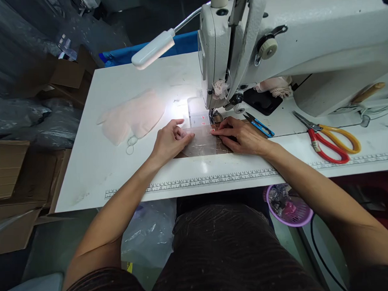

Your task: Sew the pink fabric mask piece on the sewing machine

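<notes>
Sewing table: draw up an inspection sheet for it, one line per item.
Surface: white table, ruler printed along near edge
Job's things: sheer fabric at sewing machine
Clutter: pink cloth and rings left; snips and scissors right
Hands: left hand at fabric's left, right hand at its right
Cables: black cable below, lower right
Surroundings: cardboard boxes left; purple basket below table

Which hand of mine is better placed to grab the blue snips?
Probably your right hand: the blue snips lie just beside it, while your left hand is farther off, across the sheer fabric. Your right fingers are at that fabric's edge, so they'd have to leave it.
</notes>
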`<state>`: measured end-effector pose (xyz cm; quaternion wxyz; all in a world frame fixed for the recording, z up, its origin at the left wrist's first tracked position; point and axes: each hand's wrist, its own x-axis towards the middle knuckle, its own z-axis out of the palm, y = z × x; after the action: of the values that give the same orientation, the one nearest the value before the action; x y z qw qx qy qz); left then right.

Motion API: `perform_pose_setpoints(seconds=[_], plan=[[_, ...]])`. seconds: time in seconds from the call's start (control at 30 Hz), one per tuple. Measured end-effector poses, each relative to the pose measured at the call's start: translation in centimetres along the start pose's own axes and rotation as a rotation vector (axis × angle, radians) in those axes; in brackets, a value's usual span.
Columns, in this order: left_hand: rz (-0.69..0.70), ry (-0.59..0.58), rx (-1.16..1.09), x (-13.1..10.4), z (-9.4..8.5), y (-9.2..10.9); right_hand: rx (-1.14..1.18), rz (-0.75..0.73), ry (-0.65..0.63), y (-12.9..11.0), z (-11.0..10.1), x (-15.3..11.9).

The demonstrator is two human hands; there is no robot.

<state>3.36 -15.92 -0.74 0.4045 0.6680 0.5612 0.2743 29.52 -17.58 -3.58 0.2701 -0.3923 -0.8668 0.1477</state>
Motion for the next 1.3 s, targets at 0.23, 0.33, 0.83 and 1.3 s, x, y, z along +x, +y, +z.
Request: perform_pose_setpoints(seconds=[0.23, 0.33, 0.83, 1.3], plan=[[-0.081, -0.017, -0.067, 0.3, -0.3, 0.2, 0.060, 0.047, -0.004, -0.3, -0.8, 0.0], [-0.102, -0.024, -0.107, 0.3, -0.4, 0.2, 0.090, 0.052, -0.032, -0.2, -1.6, -0.1], [-0.083, 0.006, -0.028, 0.1, -0.1, 0.4, 0.115, -0.016, -0.102, -0.3, -1.8, -0.7], [0.307, 0.229, 0.377, 1.0, -0.7, 0.3, -0.004, -0.057, -0.124, -0.4, -1.1, -0.9]])
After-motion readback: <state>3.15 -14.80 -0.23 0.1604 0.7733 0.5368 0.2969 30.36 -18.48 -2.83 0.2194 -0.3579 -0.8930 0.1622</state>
